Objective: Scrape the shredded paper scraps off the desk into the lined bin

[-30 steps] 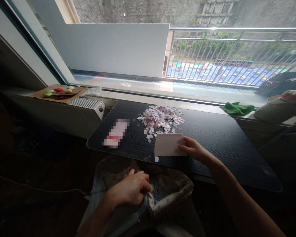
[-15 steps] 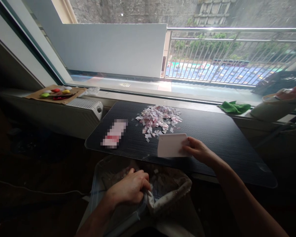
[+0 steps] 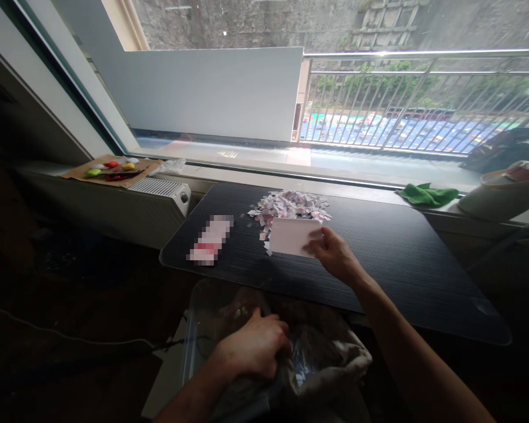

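Note:
My right hand [image 3: 332, 252] is closed on the right end of a flat white plastic card [image 3: 293, 237]. The card is tilted up over the dark table, hiding the near side of a heap of small paper scraps [image 3: 286, 202]. Below the table's near edge, my left hand [image 3: 260, 341] is closed on the rim of a pale cloth sack [image 3: 352, 364], its fingertips partly hidden. Shiny plastic and scraps show dimly inside the sack. A clear plastic bin [image 3: 194, 317] stands at the sack's left.
On the black table [image 3: 397, 258], a blurred-out pink and red packet [image 3: 211, 239] lies left of the heap. A green cloth [image 3: 427, 194] and a pale container [image 3: 502, 197] rest on the right sill. Cardboard [image 3: 83, 170] with colourful lumps lies left, near a white radiator [image 3: 158, 191].
My right hand has moved the card forward and left, up to the scrap heap. My left hand and the sack's rim have shifted to the right. The view has shifted slightly.

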`<state>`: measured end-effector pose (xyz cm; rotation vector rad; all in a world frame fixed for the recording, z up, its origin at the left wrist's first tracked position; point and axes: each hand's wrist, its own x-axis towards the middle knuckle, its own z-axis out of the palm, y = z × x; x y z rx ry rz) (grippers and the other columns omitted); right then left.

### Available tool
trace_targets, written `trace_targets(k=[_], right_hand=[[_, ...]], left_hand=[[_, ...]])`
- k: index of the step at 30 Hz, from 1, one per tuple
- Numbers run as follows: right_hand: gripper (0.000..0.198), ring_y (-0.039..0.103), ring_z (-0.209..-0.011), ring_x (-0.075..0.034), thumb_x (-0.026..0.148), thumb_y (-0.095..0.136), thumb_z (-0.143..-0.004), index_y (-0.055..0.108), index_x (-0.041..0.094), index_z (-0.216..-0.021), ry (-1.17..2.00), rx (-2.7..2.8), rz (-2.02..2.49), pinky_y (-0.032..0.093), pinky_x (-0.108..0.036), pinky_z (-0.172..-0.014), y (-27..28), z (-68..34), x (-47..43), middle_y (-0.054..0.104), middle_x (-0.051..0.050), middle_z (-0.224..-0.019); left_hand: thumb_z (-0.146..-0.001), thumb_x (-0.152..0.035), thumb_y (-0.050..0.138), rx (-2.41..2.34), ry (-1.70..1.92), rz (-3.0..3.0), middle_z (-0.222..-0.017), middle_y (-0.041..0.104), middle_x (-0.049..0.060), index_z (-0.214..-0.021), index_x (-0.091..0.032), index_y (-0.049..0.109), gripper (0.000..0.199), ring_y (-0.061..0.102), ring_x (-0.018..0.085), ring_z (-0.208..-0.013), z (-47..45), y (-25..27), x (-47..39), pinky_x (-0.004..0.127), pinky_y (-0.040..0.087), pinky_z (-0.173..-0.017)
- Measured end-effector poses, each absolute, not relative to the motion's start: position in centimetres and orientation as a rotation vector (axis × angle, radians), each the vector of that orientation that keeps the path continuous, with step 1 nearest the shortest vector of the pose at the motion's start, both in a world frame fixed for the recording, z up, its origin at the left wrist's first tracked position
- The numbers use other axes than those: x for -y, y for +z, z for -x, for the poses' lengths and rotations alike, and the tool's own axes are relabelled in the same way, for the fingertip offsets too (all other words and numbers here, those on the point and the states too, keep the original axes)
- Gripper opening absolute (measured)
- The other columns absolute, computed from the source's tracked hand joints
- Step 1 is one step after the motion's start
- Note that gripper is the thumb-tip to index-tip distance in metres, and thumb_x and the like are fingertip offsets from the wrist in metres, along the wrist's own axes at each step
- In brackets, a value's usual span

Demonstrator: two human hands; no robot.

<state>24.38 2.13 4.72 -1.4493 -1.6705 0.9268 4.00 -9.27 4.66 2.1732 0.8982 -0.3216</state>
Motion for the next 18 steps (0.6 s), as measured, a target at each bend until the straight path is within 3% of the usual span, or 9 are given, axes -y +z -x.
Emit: trace_targets(k=[7,18], right_hand=[[0.016,0.070,-0.078,-0.019,0.021,0.053,-0.080,0.056,0.022,-0.095,0.901,1.743,1.502,0.053,-0.031,-0.068,5.0,-25.3,-1.7,0.075,-0.004,-0.082],[0.020,0.067,-0.074,-0.019,0.029,0.058,-0.072,0.059,0.020,-0.090,1.015,1.552,1.447,0.055,-0.031,-0.068,1.9,-24.2,-2.8,0.070,-0.004,-0.080]], left_hand=[[-0.068,-0.009,0.053,-0.908,-0.298,-2.154,-0.100,0.060,0.006,-0.084,-0.021,0.068,0.026,0.049,0.027,-0.107,-3.3,4.4,9.3,0.066,0.019,-0.102],[-0.068,-0.008,0.056,-0.915,-0.366,-2.205,-0.096,0.062,0.008,-0.074,-0.017,0.066,0.015,0.053,0.029,-0.104,-5.1,5.1,9.5,0.067,0.025,-0.101]])
